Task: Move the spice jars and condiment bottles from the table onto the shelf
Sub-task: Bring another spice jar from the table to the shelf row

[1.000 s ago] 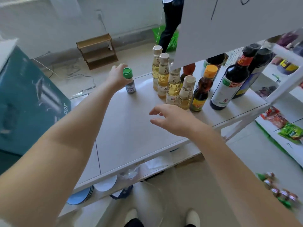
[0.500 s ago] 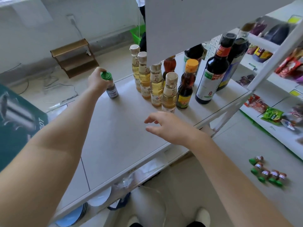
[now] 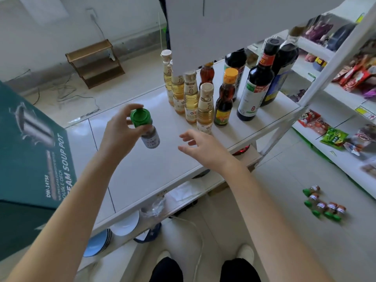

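**Desk:** What is the danger here?

**Photographer:** The left hand (image 3: 120, 129), centre-left of the frame, grips a spice jar (image 3: 150, 137) by its green cap (image 3: 139, 118) alone. The jar hangs tilted over the white table (image 3: 142, 176), its glass body unsupported. If that cap is loose, or the fingers slip on it, the jar probably drops onto the tabletop.

**Desk:** And the other hand?

**Photographer:** The right hand (image 3: 205, 147) is open and holds nothing, fingers spread, hovering just beside the front pale bottle (image 3: 205, 106). The bottles stand packed together in the upper centre: pale ones, an orange-capped bottle (image 3: 224, 98), a tall dark bottle (image 3: 254, 86). One careless sweep could topple several. A white panel (image 3: 223, 27) hangs above them, and a jar carried towards the shelf (image 3: 317, 78) at the right might clip it.

**Desk:** What can't be made out?

**Photographer:** The panel hides the tops of the rear bottles. The jar's label is blurred, and whether it is full I cannot tell. The shelf is cut off by the right edge, so free space there is unclear. At the lower right lie five small green-capped jars (image 3: 323, 208), too small to read.
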